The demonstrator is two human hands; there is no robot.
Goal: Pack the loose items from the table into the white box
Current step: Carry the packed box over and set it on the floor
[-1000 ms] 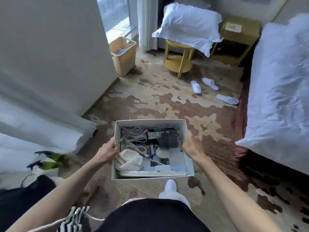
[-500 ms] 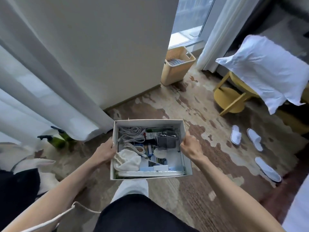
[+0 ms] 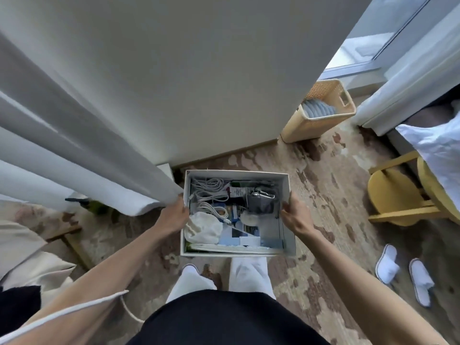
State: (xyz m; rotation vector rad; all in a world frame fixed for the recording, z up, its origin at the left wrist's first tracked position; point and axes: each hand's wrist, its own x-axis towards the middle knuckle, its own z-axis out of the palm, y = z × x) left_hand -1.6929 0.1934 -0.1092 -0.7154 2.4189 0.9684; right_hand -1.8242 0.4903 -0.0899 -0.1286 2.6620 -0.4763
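- White box (image 3: 288,195), open-topped, held level in the air in front of the person, above a brown and cream patterned carpet (image 3: 323,200).
- Left hand (image 3: 174,216) is clamped on the box's left wall, fingers curled over the rim.
- Right hand (image 3: 295,219) is clamped on the right wall in the same way.
- Inside the box, at the far left, lie coiled white cables (image 3: 209,192); a cream cloth pouch (image 3: 204,229) sits at the near left.
- A dark grey pouch (image 3: 260,204) rests at the far right, with papers and cards (image 3: 245,236) filling the near side.
- Below the box, the person's legs in white trousers (image 3: 246,275) show.
- A white curtain (image 3: 74,158) hangs at the left, its hem just beside the left hand.
- A tan woven basket (image 3: 321,113) stands by the wall, far right.
- A yellow wooden stool (image 3: 395,195) is at the right, and two white slippers (image 3: 403,275) lie near right on the carpet.
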